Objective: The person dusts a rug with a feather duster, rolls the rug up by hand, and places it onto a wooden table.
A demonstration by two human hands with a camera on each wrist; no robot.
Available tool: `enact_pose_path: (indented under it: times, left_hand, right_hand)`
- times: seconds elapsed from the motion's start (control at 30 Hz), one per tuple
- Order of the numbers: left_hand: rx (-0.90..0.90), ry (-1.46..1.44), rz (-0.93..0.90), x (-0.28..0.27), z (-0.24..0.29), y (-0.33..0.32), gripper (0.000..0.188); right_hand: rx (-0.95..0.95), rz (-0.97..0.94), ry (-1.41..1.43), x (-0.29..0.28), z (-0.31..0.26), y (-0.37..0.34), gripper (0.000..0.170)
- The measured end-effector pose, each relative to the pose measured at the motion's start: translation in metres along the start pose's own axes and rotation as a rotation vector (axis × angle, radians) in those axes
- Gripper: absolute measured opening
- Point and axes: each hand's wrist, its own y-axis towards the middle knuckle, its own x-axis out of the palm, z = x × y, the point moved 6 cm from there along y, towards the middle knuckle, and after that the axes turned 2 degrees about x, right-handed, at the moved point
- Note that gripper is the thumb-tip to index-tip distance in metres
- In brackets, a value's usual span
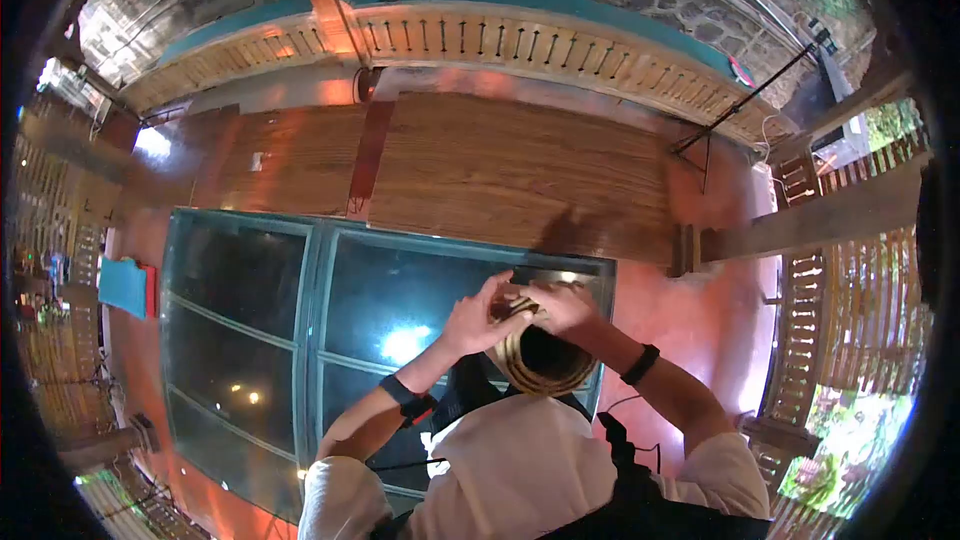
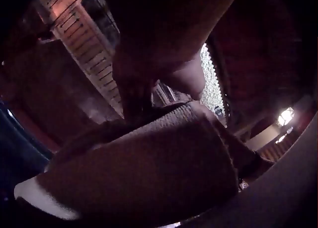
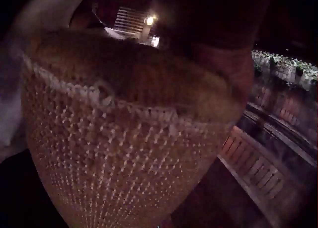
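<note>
A round woven basket (image 1: 545, 375) with a banded rim and a dark inside stands close against the person's front in the head view. The left hand (image 1: 482, 320) has its fingers bent over the far side of the rim. Beside it, the right hand (image 1: 562, 310) grips the same stretch of rim, and the fingertips of both hands come close together. In the right wrist view the coarse weave of the basket (image 3: 119, 158) fills much of the picture, with a pale stitched line below its rim. The left wrist view is dark, with the basket's side (image 2: 149, 168) below the hand.
A dark round thing with a shiny edge (image 1: 560, 277) lies just beyond the hands. Teal-framed glass panels (image 1: 312, 290) extend to the left. Past them are long wooden boards (image 1: 520, 160), a black tripod (image 1: 708, 135) and a wooden railing (image 1: 480, 38). A blue pad (image 1: 122, 283) lies far left.
</note>
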Motion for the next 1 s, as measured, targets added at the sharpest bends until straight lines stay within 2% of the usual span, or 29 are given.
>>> enact_pose_path:
  times: [0.1,0.13,0.23,0.3,0.43,0.5,0.57,0.7,0.73,0.87,1.0]
  left_hand:
    - [-0.035,-0.256,-0.103,0.002,-0.036,-0.011,0.064]
    - [-0.053,-0.365,-0.12,-0.001,-0.045,-0.015,0.061]
    - [-0.094,-0.568,-0.107,-0.011,-0.092,-0.032,0.051]
    - [-0.115,-0.594,-0.049,-0.023,-0.125,-0.05,0.052]
    - [-0.314,-0.462,0.062,-0.052,-0.191,-0.104,0.056]
    - [-0.386,-0.313,0.091,-0.061,-0.21,-0.137,0.058]
    - [-0.384,-0.34,0.082,-0.061,-0.217,-0.162,0.061]
    - [-0.425,-0.462,0.041,-0.044,-0.233,-0.186,0.062]
    - [-0.426,-0.407,0.031,-0.043,-0.228,-0.186,0.062]
    - [-0.407,-0.375,-0.012,-0.035,-0.22,-0.174,0.062]
    - [-0.357,-0.313,-0.111,-0.026,-0.229,-0.151,0.062]
  right_hand:
    - [0.063,-0.09,-0.152,0.034,0.011,-0.017,0.038]
    - [-0.014,0.041,-0.157,0.032,-0.001,-0.021,0.035]
    - [-0.054,0.044,-0.131,0.039,-0.021,-0.02,0.036]
    - [0.039,-0.133,-0.14,0.047,-0.031,-0.007,0.042]
    - [0.16,-0.392,-0.139,0.048,-0.056,0.009,0.056]
    - [0.158,-0.369,-0.169,0.042,-0.068,0.013,0.057]
    - [0.157,-0.355,-0.194,0.037,-0.08,0.011,0.058]
    - [0.041,0.003,-0.077,0.007,-0.091,0.004,0.057]
    - [0.144,-0.083,-0.153,0.0,-0.088,0.002,0.06]
    - [0.168,0.013,-0.15,-0.011,-0.073,-0.02,0.058]
    - [0.158,0.111,-0.1,0.002,-0.05,-0.05,0.058]
